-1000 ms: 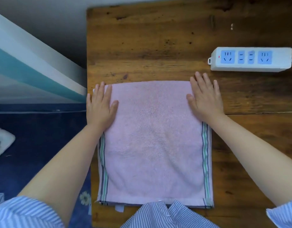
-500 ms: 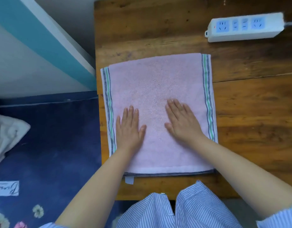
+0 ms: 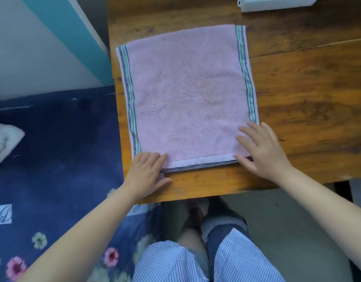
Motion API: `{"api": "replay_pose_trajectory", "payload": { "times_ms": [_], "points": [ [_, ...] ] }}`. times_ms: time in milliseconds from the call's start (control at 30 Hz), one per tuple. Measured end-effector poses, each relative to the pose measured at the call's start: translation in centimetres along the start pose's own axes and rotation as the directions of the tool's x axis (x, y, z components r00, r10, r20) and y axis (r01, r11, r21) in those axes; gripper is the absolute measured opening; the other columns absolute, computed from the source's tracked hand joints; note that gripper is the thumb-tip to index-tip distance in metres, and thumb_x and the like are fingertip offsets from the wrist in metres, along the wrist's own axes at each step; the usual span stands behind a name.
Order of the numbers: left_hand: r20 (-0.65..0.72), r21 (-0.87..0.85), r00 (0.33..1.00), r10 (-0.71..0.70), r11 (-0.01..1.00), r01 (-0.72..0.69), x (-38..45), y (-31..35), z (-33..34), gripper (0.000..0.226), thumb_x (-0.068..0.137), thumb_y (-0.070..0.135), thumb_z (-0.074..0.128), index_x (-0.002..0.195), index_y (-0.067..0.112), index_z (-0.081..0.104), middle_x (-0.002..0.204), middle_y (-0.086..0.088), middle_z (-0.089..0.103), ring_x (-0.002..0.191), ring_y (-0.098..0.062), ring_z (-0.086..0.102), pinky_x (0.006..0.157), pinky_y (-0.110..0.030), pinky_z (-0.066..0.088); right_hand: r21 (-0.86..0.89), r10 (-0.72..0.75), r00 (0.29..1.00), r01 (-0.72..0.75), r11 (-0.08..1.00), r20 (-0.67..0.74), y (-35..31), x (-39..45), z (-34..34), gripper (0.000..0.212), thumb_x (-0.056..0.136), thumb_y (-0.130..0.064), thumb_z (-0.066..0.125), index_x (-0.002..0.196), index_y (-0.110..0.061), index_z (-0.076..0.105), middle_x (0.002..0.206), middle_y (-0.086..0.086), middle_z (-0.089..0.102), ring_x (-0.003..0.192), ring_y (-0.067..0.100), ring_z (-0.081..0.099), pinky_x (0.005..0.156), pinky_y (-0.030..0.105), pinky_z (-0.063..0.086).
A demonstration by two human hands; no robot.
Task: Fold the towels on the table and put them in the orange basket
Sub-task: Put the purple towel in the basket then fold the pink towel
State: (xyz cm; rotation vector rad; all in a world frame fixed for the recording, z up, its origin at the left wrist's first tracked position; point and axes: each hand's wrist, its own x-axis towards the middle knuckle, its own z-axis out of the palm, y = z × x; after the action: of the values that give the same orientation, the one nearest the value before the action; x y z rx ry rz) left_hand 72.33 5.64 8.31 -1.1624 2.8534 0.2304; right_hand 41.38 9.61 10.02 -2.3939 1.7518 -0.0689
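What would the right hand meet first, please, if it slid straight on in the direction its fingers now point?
The right hand lies at the near right corner of the pink towel, fingers pointing up and left. Sliding on, it would probably just cross the towel's open surface; nothing else shows in that line.

At the top right of the frame, your power strip [image 3: 277, 3] is cut off by the upper edge, so only its lower side shows. The white cloth [image 3: 4, 142] at the far left runs out of the picture. Your left hand [image 3: 146, 173] and right hand [image 3: 263, 150] cover the pink towel's [image 3: 187, 92] two near corners; your fingers there are slightly blurred.
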Motion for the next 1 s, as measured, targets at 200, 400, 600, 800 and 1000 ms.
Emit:
{"api": "replay_pose_trajectory", "payload": {
  "times_ms": [200,400,600,800,1000],
  "points": [
    [0.031,-0.026,0.999,0.029,0.999,-0.028,0.3,-0.2,-0.6,0.034,0.049,0.009,0.082,0.075,0.002,0.062,0.065,-0.015,0.062,0.053,-0.030,0.059,0.045,-0.029,0.046,0.103,-0.125,0.978,0.109,0.989,0.165,0.8,-1.0,-0.2,0.042,0.046,0.013,0.074,0.086,0.003,0.067,0.094,0.023,0.068,0.081,0.039,0.067,0.064,0.043,0.054],
    [0.048,-0.010,0.997,-0.054,0.998,0.055,0.6,-0.6,-1.6,0.030,0.044,-0.012,0.080,0.069,-0.007,0.064,0.078,-0.023,0.066,0.064,-0.035,0.065,0.049,-0.033,0.052,0.108,-0.085,0.996,0.082,0.991,0.027,0.3,0.4,-0.5,0.022,0.050,0.022,0.066,0.067,0.009,0.064,0.082,0.025,0.067,0.076,0.042,0.066,0.057,0.042,0.056],
    [0.603,-0.292,0.791,-0.106,0.893,0.343,0.6,-1.3,-3.5,0.010,0.092,0.016,0.046,0.088,0.010,0.054,0.092,-0.002,0.054,0.086,-0.021,0.049,0.072,-0.031,0.039,0.232,-0.009,0.910,-0.096,0.968,0.414,-0.2,-0.1,-3.4,0.012,0.074,0.001,0.053,0.077,0.005,0.064,0.098,0.017,0.067,0.112,0.035,0.056,0.087,0.039,0.049],
    [0.939,-0.323,0.331,0.093,0.573,0.754,1.8,-2.2,-6.0,0.015,0.089,0.023,0.056,0.102,0.029,0.057,0.100,0.013,0.063,0.096,-0.008,0.060,0.086,-0.026,0.047,0.282,0.076,0.450,-0.673,0.684,0.890,0.0,1.1,-4.7,0.037,0.078,0.003,0.037,0.050,-0.018,0.023,0.053,-0.003,0.022,0.046,0.011,0.018,0.050,0.027,0.015],
    [0.729,-0.585,0.637,-0.250,0.255,0.770,3.7,-5.1,-5.7,0.007,0.084,0.021,0.064,0.088,0.026,0.062,0.096,0.011,0.061,0.090,-0.011,0.058,0.083,-0.028,0.046,0.356,0.315,0.711,-0.624,0.695,0.629,2.2,3.6,-6.0,0.034,0.082,-0.004,0.045,0.052,-0.015,0.033,0.055,0.001,0.027,0.052,0.016,0.024,0.052,0.030,0.017]
  ]
}}
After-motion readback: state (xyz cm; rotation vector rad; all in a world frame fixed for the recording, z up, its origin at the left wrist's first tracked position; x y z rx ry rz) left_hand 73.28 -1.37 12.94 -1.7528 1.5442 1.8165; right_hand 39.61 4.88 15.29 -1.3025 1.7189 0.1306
